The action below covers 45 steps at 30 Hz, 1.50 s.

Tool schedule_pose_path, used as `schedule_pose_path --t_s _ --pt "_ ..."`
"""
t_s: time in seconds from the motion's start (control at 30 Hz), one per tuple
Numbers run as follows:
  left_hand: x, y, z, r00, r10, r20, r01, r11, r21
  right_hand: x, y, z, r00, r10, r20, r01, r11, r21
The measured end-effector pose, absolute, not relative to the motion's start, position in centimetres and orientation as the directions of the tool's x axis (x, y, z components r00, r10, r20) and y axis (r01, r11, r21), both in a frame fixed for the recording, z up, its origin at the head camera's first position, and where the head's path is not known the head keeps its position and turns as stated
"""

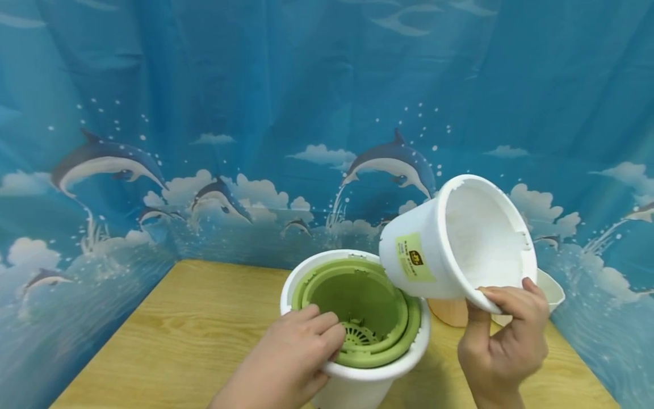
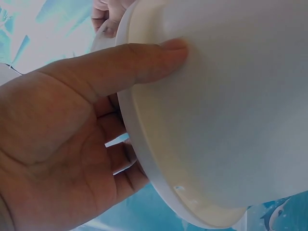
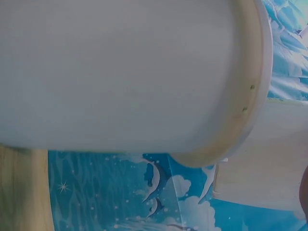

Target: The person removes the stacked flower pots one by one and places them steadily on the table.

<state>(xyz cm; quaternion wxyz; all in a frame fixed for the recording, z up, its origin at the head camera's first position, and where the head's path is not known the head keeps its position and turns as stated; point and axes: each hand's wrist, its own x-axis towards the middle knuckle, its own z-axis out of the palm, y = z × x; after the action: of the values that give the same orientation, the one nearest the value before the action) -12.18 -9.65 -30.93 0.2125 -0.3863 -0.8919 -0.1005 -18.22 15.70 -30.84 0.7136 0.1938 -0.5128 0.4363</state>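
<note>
A white plastic pot (image 1: 352, 393) stands upright on the table, with green pots (image 1: 352, 298) nested inside it; a slotted green disc (image 1: 359, 334) shows at the bottom. My left hand (image 1: 288, 355) grips its near-left rim, fingers over the edge and the thumb (image 2: 139, 67) flat against the outer wall. To the right, my right hand (image 1: 503, 338) pinches the lower rim of a second white pot (image 1: 416, 255), raised and tilted with its mouth facing right. A yellow-green label (image 1: 415, 257) is on its side, and its visible inside is bare.
Behind the raised pot, a light orange object (image 1: 449, 312) and a whitish container (image 1: 550, 291) stand on the table, both partly hidden. The wooden table (image 1: 194, 318) runs up to a blue dolphin-print curtain (image 1: 265, 113) at the back and sides.
</note>
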Motion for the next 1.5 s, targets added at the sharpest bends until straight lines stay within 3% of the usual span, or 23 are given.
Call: schedule_pose_path --t_s 0.4,0.7,0.93,1.3,1.5 --pt "-11.9 -9.9 -30.6 -0.626 0.651 0.429 0.721 0.693 0.001 -20.3 16.9 -32.0 0.063 0.397 0.916 -0.781 0.59 -0.203" --pt "-11.7 -10.0 -30.8 -0.609 0.658 0.442 0.729 0.684 -0.015 -21.3 18.0 -33.5 -0.08 0.36 0.929 -0.745 0.597 -0.296" --pt "-11.6 -9.9 -30.5 -0.639 0.654 0.403 0.714 0.7 -0.003 -22.5 18.7 -34.8 -0.159 0.366 0.917 -0.716 0.597 -0.362" --pt "-11.6 -9.9 -30.5 -0.634 0.655 0.41 0.714 0.7 -0.015 -23.9 18.6 -36.3 -0.222 0.231 0.947 -0.714 0.624 -0.319" --pt "-11.4 -10.1 -30.6 -0.613 0.657 0.439 0.717 0.696 -0.04 -24.8 18.6 -37.5 -0.201 0.135 0.97 -0.702 0.671 -0.239"
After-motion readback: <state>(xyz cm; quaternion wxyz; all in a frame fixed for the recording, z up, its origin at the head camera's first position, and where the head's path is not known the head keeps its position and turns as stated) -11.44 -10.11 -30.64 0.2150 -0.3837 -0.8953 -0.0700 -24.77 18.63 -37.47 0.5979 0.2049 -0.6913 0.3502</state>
